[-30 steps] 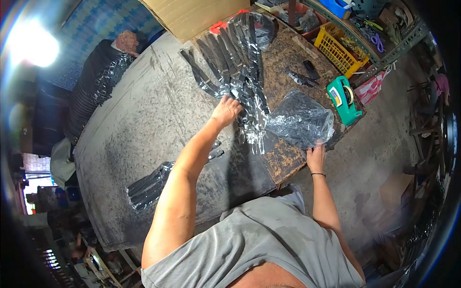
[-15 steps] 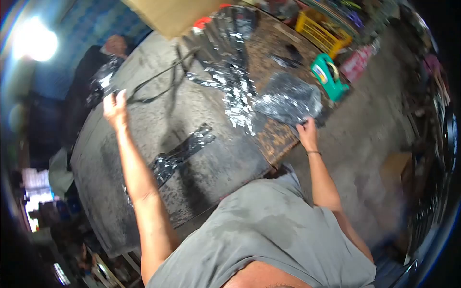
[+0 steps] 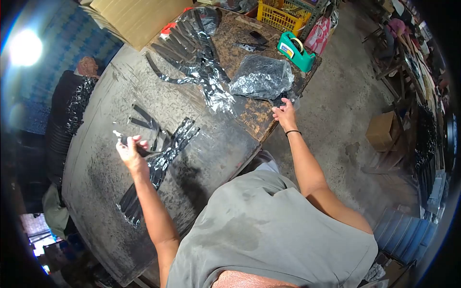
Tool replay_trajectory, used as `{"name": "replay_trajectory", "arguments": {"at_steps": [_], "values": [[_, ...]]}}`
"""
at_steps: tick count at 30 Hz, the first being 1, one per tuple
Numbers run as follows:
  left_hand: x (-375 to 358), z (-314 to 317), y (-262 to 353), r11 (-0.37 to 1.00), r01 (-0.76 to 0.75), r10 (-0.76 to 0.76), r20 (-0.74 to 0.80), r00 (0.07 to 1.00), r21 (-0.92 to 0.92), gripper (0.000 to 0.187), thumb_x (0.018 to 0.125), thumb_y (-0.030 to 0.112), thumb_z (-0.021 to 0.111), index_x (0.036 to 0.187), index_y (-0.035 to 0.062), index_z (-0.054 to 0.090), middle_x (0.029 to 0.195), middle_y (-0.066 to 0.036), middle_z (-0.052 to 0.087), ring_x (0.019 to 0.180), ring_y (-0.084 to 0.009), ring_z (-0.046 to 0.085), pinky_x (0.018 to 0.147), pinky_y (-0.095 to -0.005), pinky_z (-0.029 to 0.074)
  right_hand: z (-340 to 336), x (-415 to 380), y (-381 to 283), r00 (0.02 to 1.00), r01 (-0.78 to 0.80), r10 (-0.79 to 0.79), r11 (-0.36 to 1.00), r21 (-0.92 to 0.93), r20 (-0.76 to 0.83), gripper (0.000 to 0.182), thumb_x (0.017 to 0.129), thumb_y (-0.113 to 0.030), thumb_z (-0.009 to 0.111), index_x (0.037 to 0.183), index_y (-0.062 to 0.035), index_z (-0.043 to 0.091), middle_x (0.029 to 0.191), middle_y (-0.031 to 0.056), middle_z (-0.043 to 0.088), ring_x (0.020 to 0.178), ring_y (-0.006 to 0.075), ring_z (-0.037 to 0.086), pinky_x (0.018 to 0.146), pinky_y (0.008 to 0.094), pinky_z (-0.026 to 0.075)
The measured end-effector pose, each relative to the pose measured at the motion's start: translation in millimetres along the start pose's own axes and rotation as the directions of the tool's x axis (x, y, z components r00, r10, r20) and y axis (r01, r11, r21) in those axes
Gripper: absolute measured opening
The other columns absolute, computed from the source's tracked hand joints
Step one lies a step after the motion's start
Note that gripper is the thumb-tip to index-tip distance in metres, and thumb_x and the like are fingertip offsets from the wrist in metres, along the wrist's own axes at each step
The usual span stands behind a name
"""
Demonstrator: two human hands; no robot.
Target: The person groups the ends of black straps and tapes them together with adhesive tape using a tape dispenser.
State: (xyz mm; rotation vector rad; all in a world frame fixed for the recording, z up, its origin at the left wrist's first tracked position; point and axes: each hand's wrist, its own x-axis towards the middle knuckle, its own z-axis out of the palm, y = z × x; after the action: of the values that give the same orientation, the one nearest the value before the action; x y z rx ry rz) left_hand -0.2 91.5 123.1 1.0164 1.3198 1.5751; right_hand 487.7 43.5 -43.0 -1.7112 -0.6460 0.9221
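My left hand is closed on a small bundle of black strips, with clear plastic about it, above the table's left part. Under and beside it lies a longer bundle of black strips in shiny plastic. At the table's right edge, the curled fingers of my right hand are at the loose end of a clear plastic bag with dark contents. Those fingertips partly hide their hold. Beyond, a fanned pile of black strips lies across the tabletop.
A green tape dispenser stands at the table's right edge, near a yellow crate. A cardboard box is at the back. On the left stands a black wrapped stack. Another person is far right.
My left hand has come back nearer my body, and the long strips that trailed beside it now hang bunched at it. My right hand stays at the bag's end. The view has shifted.
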Motion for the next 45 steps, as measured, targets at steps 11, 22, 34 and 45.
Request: {"name": "replay_trajectory", "arguments": {"at_steps": [11, 22, 34, 45], "values": [[-62, 29, -20, 0.974, 0.179, -0.151, 0.19, 0.97, -0.138, 0.032, 0.099, 0.032, 0.047, 0.117, 0.0069, 0.04, 0.086, -0.013, 0.062, 0.061, -0.0184, 0.062, 0.056, -0.0317, 0.053, 4, -31, 18, 0.993, -0.08, 0.093, 0.985, 0.155, -0.079, 0.035, 0.094, -0.009, 0.04, 0.129, -0.0022, 0.041, 0.073, 0.0078, 0.058, 0.052, 0.0145, 0.055, 0.045, 0.027, 0.047], [-2, 53, 29, 0.981, 0.042, 0.005, 0.242, 0.97, -0.189, 0.025, 0.092, 0.015, 0.058, 0.111, 0.0033, 0.047, 0.096, -0.014, 0.064, 0.083, -0.0222, 0.066, 0.075, -0.0349, 0.055, 25, -67, 3, 0.921, -0.387, 0.327, 0.824, 0.415, 0.21, 0.013, 0.093, -0.022, 0.054, 0.095, -0.0118, 0.048, 0.067, -0.0008, 0.044, 0.053, 0.0111, 0.049, 0.044, 0.0252, 0.043], [64, 10, 110, 0.805, -0.499, 0.485, 0.13, 0.865, 0.321, 0.016, 0.086, 0.014, 0.064, 0.094, 0.0005, 0.062, 0.079, -0.005, 0.067, 0.069, -0.0097, 0.063, 0.062, -0.0249, 0.051, 128, -85, -45, 0.914, 0.058, -0.177, 0.948, 0.313, 0.366, 0.025, 0.095, -0.028, 0.058, 0.078, -0.0101, 0.055, 0.072, -0.0022, 0.05, 0.048, 0.0043, 0.042, 0.043, 0.0198, 0.039], [3, 53, 90, 0.978, -0.117, 0.142, 0.139, 0.98, -0.174, 0.025, 0.089, 0.013, 0.063, 0.108, -0.0008, 0.054, 0.092, -0.012, 0.068, 0.073, -0.0129, 0.065, 0.052, -0.0204, 0.047, 262, -186, -210, 0.437, 0.346, -0.512, 0.855, 0.388, 0.74, 0.025, 0.093, -0.03, 0.059, 0.096, -0.0048, 0.062, 0.068, -0.0045, 0.055, 0.046, 0.0027, 0.043, 0.04, 0.0204, 0.034]]}}
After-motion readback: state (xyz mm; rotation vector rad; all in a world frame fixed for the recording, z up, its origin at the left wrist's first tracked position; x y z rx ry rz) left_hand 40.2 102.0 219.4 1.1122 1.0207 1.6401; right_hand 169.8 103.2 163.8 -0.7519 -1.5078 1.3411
